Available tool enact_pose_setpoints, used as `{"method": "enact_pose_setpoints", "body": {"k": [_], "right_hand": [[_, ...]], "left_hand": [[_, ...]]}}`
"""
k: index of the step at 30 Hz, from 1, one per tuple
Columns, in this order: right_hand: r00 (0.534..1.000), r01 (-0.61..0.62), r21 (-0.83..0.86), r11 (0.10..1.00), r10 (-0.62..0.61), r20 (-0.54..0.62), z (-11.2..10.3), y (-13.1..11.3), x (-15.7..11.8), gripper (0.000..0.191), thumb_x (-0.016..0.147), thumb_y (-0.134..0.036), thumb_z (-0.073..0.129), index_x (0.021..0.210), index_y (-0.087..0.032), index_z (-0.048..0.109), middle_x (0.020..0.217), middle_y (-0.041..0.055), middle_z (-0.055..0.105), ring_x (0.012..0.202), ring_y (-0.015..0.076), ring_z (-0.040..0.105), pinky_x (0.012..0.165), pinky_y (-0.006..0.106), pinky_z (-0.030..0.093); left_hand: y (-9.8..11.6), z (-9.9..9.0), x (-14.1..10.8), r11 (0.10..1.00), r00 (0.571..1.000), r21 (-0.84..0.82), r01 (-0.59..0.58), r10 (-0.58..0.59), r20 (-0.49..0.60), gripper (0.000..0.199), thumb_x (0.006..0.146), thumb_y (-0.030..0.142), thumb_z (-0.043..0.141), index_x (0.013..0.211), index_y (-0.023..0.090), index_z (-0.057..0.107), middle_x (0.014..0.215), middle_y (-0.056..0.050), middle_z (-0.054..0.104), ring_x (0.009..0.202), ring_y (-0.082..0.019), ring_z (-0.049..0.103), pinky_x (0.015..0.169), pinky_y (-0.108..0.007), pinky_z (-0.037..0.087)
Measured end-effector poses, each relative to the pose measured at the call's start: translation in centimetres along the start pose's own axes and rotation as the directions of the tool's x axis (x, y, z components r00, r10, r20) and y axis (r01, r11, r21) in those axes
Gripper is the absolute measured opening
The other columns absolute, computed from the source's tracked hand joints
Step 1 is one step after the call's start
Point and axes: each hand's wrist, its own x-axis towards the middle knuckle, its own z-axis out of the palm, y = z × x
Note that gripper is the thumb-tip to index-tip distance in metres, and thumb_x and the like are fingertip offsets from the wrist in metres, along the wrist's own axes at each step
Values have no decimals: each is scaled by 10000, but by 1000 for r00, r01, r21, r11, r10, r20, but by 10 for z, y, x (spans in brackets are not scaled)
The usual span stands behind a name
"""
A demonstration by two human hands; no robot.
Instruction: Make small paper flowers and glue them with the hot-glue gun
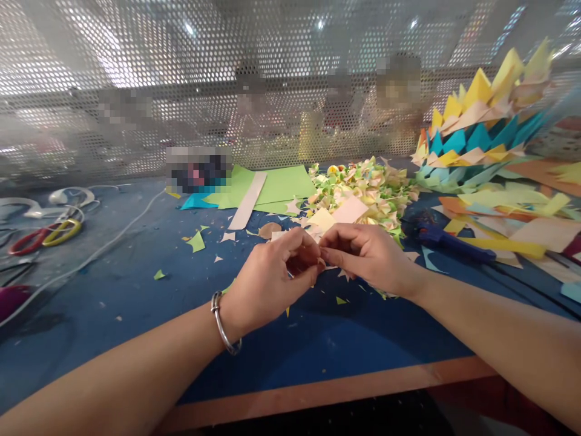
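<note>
Sitting right between left hand (271,280) and right hand (374,257), a tiny pale paper bit (321,263) is pinched by both, neither nearer; long axis can't be made out tbh.

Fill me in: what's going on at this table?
A person's left hand and right hand meet above the blue tabletop, both pinching what looks like a small pale paper piece, mostly hidden by the grip. Just beyond lies a heap of cut paper bits. Light green sheets lie left of it, a tiered pointed-paper model stands to its right.
</note>
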Motion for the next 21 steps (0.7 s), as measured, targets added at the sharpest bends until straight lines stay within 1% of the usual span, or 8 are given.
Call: {"method": "enact_pose_setpoints", "body": {"k": [7,12,18,21], "right_hand": [[1000,-3,14,1000,3,3,1,0,0,134,883,-281,668,825,-163,641,651,-46,585,482,38,468,434,198,369],[1000,-3,6,1000,3,4,1,0,0,126,871,-269,678,823,-159,642,651,-42,589,496,44,471,440,193,385],[1000,18,-19,1000,-18,-1,1,0,1,139,888,-275,656,818,-155,641,642,-44,579,488,40,470,436,183,383],[1000,22,-25,999,-22,-3,0,-1,1,140,890,-279,653,823,-155,643,636,-45,574,487,43,475,443,185,392]], "left_hand": [[-2,-1,-1,999,999,-33,38,-38,7,46,795,154,622,833,172,605,740,3,658,645,-119,665,596,-244,546],[-1,-2,-1,994,998,-87,65,-63,24,52,809,179,635,849,175,602,758,2,664,694,-133,700,652,-253,574],[0,-3,-1,997,998,-62,55,-53,34,67,804,154,637,848,176,592,776,4,670,702,-130,702,656,-250,571],[0,-3,-1,997,998,-52,54,-52,35,81,800,133,638,851,176,591,768,13,670,697,-121,703,632,-231,552]]}}
